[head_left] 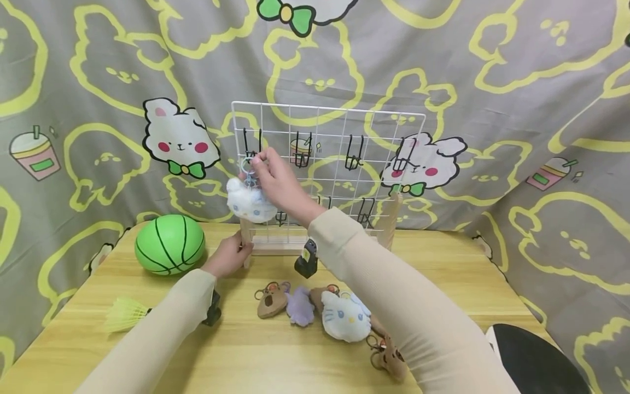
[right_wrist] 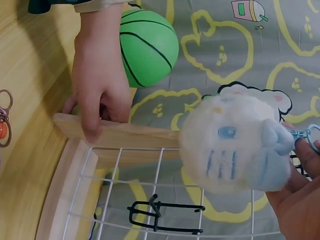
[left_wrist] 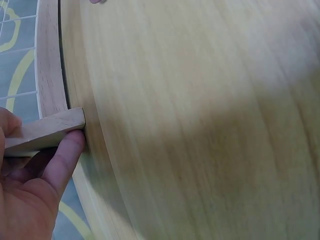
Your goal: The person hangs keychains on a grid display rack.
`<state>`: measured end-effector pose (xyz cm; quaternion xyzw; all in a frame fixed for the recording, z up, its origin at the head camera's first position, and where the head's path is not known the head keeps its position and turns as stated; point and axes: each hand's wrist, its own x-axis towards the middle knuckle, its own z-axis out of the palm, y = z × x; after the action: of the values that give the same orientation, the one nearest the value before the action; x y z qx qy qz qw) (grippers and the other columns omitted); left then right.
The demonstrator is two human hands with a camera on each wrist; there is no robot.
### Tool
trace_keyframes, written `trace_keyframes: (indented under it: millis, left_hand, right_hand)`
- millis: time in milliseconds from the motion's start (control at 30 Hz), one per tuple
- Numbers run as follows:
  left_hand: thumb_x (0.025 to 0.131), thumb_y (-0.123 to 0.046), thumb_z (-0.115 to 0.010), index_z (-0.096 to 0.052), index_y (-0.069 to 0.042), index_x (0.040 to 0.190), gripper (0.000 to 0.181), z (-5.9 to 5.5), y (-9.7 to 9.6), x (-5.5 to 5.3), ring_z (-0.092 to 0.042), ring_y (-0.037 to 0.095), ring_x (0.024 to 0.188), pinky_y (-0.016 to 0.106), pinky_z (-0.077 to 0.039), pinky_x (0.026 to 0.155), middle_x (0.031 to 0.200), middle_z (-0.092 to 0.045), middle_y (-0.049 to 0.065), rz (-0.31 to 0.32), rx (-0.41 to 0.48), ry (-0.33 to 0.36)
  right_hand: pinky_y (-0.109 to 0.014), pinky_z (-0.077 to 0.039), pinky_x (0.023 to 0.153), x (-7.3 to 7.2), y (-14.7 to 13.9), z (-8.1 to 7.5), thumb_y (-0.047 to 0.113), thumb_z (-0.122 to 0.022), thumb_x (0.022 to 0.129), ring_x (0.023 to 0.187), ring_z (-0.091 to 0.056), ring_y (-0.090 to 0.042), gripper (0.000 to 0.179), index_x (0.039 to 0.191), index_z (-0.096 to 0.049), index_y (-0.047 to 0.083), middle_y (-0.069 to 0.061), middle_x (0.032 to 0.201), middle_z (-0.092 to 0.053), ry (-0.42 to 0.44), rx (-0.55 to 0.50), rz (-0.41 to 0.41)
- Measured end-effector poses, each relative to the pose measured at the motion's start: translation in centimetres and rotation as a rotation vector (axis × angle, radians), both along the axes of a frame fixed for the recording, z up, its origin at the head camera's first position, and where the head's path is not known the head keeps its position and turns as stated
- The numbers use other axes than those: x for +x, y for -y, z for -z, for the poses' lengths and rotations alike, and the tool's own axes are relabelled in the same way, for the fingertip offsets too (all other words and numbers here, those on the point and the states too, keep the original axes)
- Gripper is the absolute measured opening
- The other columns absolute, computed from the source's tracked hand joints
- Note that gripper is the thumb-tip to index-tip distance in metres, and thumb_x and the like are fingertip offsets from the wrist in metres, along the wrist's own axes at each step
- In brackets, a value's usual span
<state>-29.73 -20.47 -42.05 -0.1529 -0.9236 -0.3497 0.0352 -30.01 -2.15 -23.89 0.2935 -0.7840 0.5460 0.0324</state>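
My right hand (head_left: 280, 180) pinches the blue ring of a white-and-blue plush cat keychain (head_left: 248, 203) at the upper left of a white wire grid rack (head_left: 334, 109). The ring is right at a black hook (head_left: 252, 143) there, and the plush hangs below. In the right wrist view the plush head (right_wrist: 230, 145) covers part of the grid. My left hand (head_left: 228, 255) grips the wooden foot (left_wrist: 55, 129) at the rack's left end, thumb and fingers on either side of it.
More black hooks (head_left: 353, 153) hang on the grid in two rows. On the table lie a second cat plush (head_left: 346, 317), a purple plush (head_left: 300, 307) and brown plush keychains (head_left: 272, 302). A green ball (head_left: 170, 244) and a yellow shuttlecock (head_left: 125, 314) sit left, a black paddle (head_left: 536, 361) right.
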Motion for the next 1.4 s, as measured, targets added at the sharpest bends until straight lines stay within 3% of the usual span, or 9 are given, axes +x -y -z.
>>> trace_keyframes:
  millis: [100, 333, 500, 567, 733, 933, 1067, 1233, 1400]
  left_hand:
    - [0.108, -0.010, -0.046, -0.038, 0.020, 0.147, 0.050, -0.1, -0.1, -0.2, -0.070, 0.029, 0.081, 0.039, -0.059, 0.069, 0.115, -0.068, 0.037, 0.008, 0.018, 0.010]
    - [0.107, -0.009, -0.048, -0.049, 0.016, 0.134, 0.036, -0.2, 0.0, -0.1, -0.064, 0.020, 0.070, 0.034, -0.055, 0.064, 0.087, -0.068, 0.020, 0.000, 0.017, 0.016]
    - [0.107, -0.009, -0.049, -0.052, 0.014, 0.130, 0.033, 0.0, 0.0, 0.0, -0.068, 0.025, 0.077, 0.045, -0.059, 0.076, 0.089, -0.069, 0.021, 0.000, -0.002, -0.017]
    - [0.107, -0.009, -0.049, -0.052, 0.014, 0.129, 0.032, 0.0, 0.0, 0.0, -0.068, 0.027, 0.080, 0.046, -0.059, 0.077, 0.092, -0.069, 0.022, -0.007, -0.008, -0.014]
    - [0.107, -0.010, -0.048, -0.051, 0.014, 0.132, 0.034, 0.0, 0.1, 0.0, -0.066, 0.027, 0.080, 0.040, -0.056, 0.073, 0.095, -0.069, 0.024, -0.023, -0.018, 0.001]
    - [0.107, -0.009, -0.049, -0.050, 0.015, 0.133, 0.035, -0.1, -0.3, 0.0, -0.071, 0.034, 0.089, 0.048, -0.060, 0.082, 0.103, -0.070, 0.029, -0.015, -0.013, -0.007]
    - [0.106, -0.009, -0.049, -0.048, 0.016, 0.137, 0.040, 0.1, -0.4, 0.0, -0.072, 0.042, 0.101, 0.053, -0.061, 0.089, 0.116, -0.068, 0.036, -0.009, -0.012, -0.007]
    - [0.107, -0.009, -0.047, -0.045, 0.016, 0.141, 0.043, 0.0, -0.3, 0.0, -0.072, 0.035, 0.092, 0.043, -0.061, 0.077, 0.115, -0.068, 0.036, -0.016, -0.007, 0.002]
    - [0.107, -0.009, -0.047, -0.043, 0.016, 0.144, 0.045, -0.1, -0.3, 0.2, -0.070, 0.028, 0.083, 0.035, -0.057, 0.067, 0.112, -0.068, 0.034, -0.021, 0.010, 0.025]
  right_hand:
    - [-0.028, -0.061, 0.086, -0.1, -0.2, 0.2, 0.022, -0.040, 0.114, 0.113, -0.074, -0.027, 0.024, 0.119, -0.052, 0.002, -0.019, 0.121, -0.077, 0.008, 0.011, 0.018]
    - [-0.023, -0.054, 0.067, 0.3, -1.3, 0.8, 0.024, -0.045, 0.113, 0.079, -0.064, -0.018, 0.023, 0.122, -0.054, 0.006, -0.013, 0.096, -0.071, 0.014, 0.113, 0.040]
    - [-0.024, -0.054, 0.082, 0.8, -2.4, 1.9, 0.026, -0.041, 0.114, 0.106, -0.070, -0.020, 0.027, 0.124, -0.054, 0.005, -0.014, 0.126, -0.074, -0.001, 0.154, 0.034]
    - [-0.026, -0.052, 0.083, 1.0, -2.9, 2.4, 0.028, -0.040, 0.114, 0.108, -0.069, -0.023, 0.029, 0.125, -0.054, 0.005, -0.015, 0.132, -0.072, -0.007, 0.170, 0.032]
    - [-0.030, -0.053, 0.078, 1.3, -4.1, 4.3, 0.028, -0.041, 0.114, 0.099, -0.068, -0.026, 0.029, 0.127, -0.055, 0.006, -0.016, 0.121, -0.072, -0.020, 0.203, 0.047]
    - [-0.041, -0.057, 0.103, 1.9, -5.3, 7.8, 0.019, -0.049, 0.111, 0.120, -0.071, -0.031, 0.021, 0.122, -0.059, 0.004, -0.017, 0.125, -0.073, -0.022, 0.173, 0.061]
    - [-0.044, -0.055, 0.108, 2.7, -5.6, 9.5, 0.014, -0.052, 0.109, 0.125, -0.066, -0.029, 0.018, 0.122, -0.059, 0.004, -0.015, 0.129, -0.069, -0.035, 0.165, 0.077]
    - [-0.046, -0.057, 0.103, 2.7, -5.5, 11.0, 0.010, -0.053, 0.106, 0.120, -0.067, -0.033, 0.021, 0.124, -0.057, 0.000, -0.018, 0.129, -0.065, -0.059, 0.177, 0.105]
    - [-0.040, -0.058, 0.098, 2.8, -5.3, 12.9, 0.009, -0.055, 0.105, 0.110, -0.068, -0.029, 0.021, 0.122, -0.059, -0.002, -0.017, 0.119, -0.069, 0.022, 0.270, 0.061]
